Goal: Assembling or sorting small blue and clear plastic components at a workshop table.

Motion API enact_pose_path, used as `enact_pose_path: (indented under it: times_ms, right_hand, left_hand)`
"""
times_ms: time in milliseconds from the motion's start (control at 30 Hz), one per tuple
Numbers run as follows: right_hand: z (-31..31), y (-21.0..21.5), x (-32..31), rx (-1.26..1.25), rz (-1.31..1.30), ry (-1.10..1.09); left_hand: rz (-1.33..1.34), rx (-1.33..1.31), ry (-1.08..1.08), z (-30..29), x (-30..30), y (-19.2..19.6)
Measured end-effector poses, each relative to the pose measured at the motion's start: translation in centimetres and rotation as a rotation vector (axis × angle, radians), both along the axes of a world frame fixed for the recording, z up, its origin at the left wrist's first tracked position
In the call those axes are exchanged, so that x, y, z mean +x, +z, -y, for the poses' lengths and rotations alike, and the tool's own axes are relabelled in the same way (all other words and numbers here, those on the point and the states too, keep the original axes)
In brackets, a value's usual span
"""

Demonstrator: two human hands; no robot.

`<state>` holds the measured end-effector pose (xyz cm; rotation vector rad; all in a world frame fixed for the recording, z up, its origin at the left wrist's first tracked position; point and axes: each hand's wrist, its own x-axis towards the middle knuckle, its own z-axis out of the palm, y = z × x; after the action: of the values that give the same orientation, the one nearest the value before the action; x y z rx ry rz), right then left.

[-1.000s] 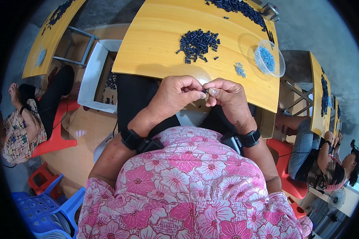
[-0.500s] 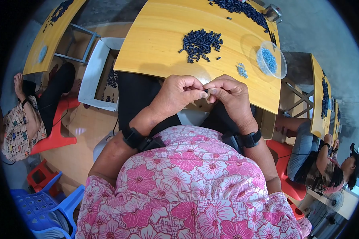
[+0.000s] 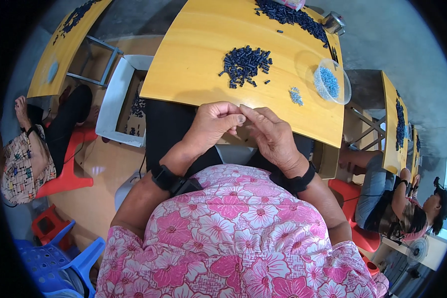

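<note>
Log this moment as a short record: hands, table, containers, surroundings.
left hand: fingers curled, tips meeting the right hand's at the table's near edge
right hand: fingers pinched against the left; anything held is too small to tell
table: yellow wood
dark pile: small dark pieces, centre of table
bowl: clear, with pale blue bits, right of pile
blue bits: small loose heap beside bowl
white box: on floor, left of table

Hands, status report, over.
Left hand and right hand pinched together at table edge. Held piece hidden. Dark parts pile ahead, nothing between.
</note>
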<state>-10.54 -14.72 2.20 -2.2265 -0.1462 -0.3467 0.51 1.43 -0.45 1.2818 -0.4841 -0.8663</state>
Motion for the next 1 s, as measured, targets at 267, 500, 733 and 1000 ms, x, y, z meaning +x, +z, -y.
enact_pose_path:
  times_ms: [267,500,733,1000]
  right_hand:
    - [2.5,-0.8,1.9,-0.047,-0.054,-0.356]
    - [6.2,-1.9,5.3,-0.433,0.048,-0.347]
    - [6.1,-1.1,6.3,-0.64,-0.125,-0.325]
    - [5.6,-1.2,6.1,-0.706,-0.122,-0.247]
  left_hand:
    - [0.057,0.043,0.027,-0.3,0.8,-0.3]
    - [0.089,0.069,-0.032,-0.2,0.8,-0.6]
    - [0.087,0.05,-0.025,-0.5,0.9,-0.6]
    - [0.089,0.036,-0.019,-0.5,1.0,-0.1]
